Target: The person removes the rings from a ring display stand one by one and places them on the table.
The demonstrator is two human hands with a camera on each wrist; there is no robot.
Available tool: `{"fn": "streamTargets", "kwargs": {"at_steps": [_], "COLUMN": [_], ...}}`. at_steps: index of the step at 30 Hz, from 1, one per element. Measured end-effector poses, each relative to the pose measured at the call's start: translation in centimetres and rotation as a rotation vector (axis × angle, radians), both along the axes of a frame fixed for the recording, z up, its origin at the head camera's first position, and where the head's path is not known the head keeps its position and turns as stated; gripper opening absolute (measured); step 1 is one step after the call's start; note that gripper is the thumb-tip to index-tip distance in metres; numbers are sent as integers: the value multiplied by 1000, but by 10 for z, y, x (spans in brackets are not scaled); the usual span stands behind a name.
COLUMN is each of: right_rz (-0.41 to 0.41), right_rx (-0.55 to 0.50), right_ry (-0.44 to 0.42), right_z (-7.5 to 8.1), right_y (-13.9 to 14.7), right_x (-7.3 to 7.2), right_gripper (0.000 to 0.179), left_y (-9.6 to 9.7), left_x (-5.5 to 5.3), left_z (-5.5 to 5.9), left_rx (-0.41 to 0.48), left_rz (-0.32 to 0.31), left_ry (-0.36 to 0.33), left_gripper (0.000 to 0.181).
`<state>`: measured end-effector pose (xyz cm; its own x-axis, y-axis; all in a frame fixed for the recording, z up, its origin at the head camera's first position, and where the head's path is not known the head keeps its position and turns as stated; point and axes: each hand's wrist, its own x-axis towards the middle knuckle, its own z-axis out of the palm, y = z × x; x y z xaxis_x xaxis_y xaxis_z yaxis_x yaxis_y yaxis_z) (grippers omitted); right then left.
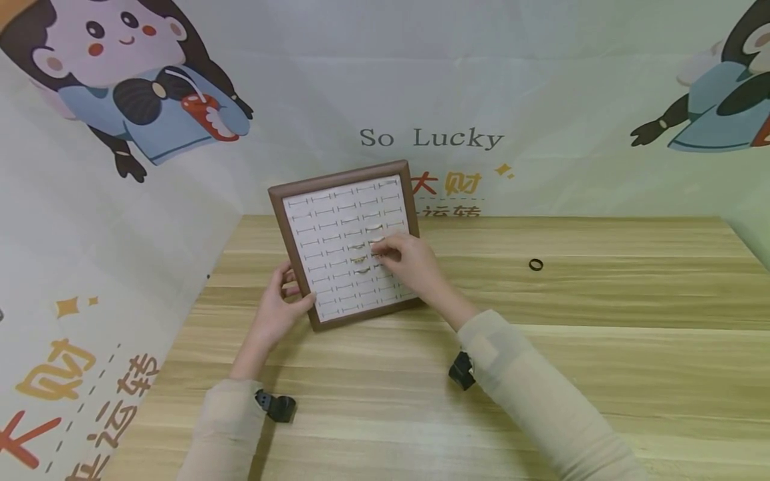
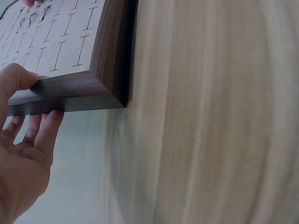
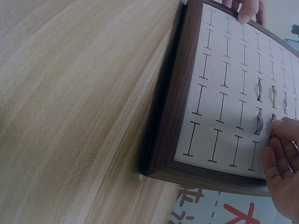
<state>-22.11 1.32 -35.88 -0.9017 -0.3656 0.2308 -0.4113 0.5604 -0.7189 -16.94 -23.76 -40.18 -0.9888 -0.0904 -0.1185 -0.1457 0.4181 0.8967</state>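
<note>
A ring display board (image 1: 339,176) with a brown wooden frame and a white slotted face stands tilted on the table. My left hand (image 1: 280,312) grips its left side, thumb on the front of the frame and fingers behind. With thumb and fingertips, my right hand (image 1: 416,266) pinches a small ring (image 3: 273,134) at a slot right of the middle; the fingers hide most of it. Several metal rings sit in slots around these fingertips, among them a silver-looking ring (image 3: 259,122) and a gold-toned ring (image 3: 274,96). Most other slots show as bare lines.
A black ring (image 1: 536,264) lies on the wooden table (image 1: 601,387), to the right of the board. A printed backdrop (image 1: 541,80) rises behind the table and along its left side. Each wrist carries a small black camera (image 1: 281,407).
</note>
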Motion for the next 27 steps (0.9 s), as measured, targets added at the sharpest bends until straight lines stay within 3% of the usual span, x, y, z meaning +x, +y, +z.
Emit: {"fn": "streamTargets", "kwargs": {"at_steps": [9, 14, 27], "right_rz": [-9, -19, -19], "right_rx": [50, 78, 51], "right_ry": [5, 50, 90], "right_z": [-1, -1, -3], "right_y": [-2, -4, -3], "right_x": [0, 1, 1], "right_gripper": [21, 19, 18], "left_y": [0, 0, 2], "left_x": [3, 3, 3], "left_z": [1, 2, 3], "left_rx": [6, 12, 22], "left_rz": [-1, -5, 4], "left_ry": [-1, 1, 0], "left_gripper": [83, 83, 82]}}
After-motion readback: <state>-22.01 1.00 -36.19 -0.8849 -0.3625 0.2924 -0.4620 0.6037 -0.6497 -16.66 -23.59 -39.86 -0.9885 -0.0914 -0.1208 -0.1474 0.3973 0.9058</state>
